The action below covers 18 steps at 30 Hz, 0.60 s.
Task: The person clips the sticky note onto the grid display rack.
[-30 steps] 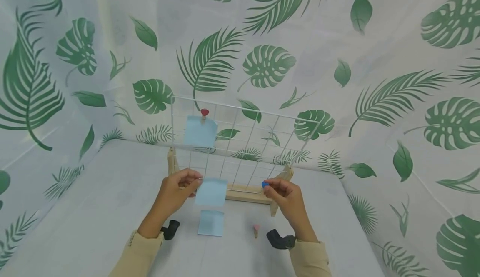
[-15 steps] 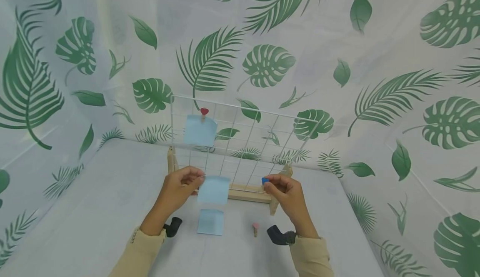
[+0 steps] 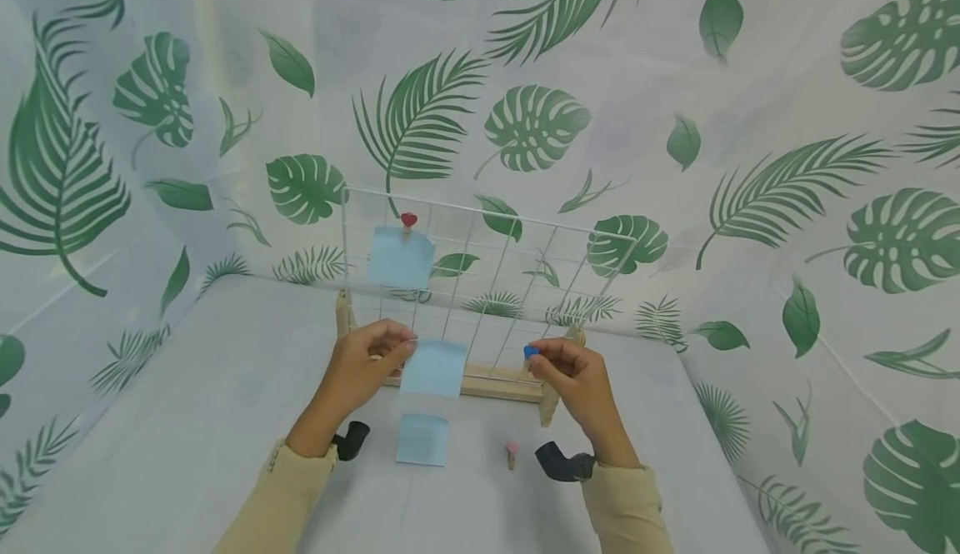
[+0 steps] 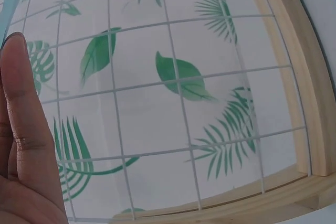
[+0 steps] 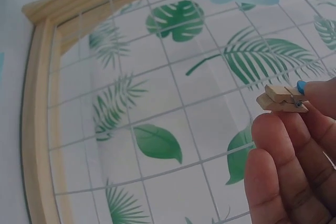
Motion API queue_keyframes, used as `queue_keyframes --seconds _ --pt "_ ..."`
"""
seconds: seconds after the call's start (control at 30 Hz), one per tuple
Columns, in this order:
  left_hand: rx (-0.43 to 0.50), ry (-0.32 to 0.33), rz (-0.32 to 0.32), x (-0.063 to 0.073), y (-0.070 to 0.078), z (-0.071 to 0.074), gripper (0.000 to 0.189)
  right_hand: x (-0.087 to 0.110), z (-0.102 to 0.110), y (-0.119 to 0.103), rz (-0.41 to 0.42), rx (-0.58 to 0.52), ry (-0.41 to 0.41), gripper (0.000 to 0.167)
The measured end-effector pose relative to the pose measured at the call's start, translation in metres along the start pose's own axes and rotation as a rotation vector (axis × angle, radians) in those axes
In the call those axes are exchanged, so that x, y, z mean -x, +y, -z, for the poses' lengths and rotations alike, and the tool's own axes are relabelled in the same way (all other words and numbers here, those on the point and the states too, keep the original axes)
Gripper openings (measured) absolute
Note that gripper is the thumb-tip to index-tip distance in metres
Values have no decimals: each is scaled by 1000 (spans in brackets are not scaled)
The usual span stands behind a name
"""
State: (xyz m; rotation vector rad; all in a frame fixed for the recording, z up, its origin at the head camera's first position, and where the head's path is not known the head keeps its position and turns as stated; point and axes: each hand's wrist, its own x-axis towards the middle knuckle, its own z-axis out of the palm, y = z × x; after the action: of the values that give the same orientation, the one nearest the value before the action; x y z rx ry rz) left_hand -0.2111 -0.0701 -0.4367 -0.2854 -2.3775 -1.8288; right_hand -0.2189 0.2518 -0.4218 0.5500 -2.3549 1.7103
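My left hand point(image 3: 362, 368) pinches a light-blue sticky note point(image 3: 433, 368) by its upper left corner, in front of the white wire grid point(image 3: 487, 267). Between thumb and fingers of my right hand point(image 3: 576, 381) is a small wooden clothespin point(image 5: 281, 98) with a blue top, near the grid's lower right. Another blue note point(image 3: 401, 257) hangs on the grid's upper left under a clothespin with a red heart point(image 3: 408, 220). In the left wrist view just a sliver of blue paper point(image 4: 13, 1) shows beside the fingers.
A wooden stand point(image 3: 501, 386) holds the grid upright on the white table point(image 3: 225, 421). Nearer me lie blue sticky notes point(image 3: 422, 440) and a clothespin with a pink top point(image 3: 512, 454). Leaf-print sheeting point(image 3: 622, 104) rises behind and at both sides.
My left hand has moved slightly up and right with the sticky note, toward the grid. The right hand, still holding the clothespin, has risen a little.
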Motion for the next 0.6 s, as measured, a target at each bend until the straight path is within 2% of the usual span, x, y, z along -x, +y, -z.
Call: queue_keyframes --seconds 0.37,0.6 --pt "-3 -19 -51 -7 9 1 14 -4 3 -9 4 32 -13 15" --pt "-17 -21 -89 -10 14 2 14 -10 5 -15 44 48 -35 16"
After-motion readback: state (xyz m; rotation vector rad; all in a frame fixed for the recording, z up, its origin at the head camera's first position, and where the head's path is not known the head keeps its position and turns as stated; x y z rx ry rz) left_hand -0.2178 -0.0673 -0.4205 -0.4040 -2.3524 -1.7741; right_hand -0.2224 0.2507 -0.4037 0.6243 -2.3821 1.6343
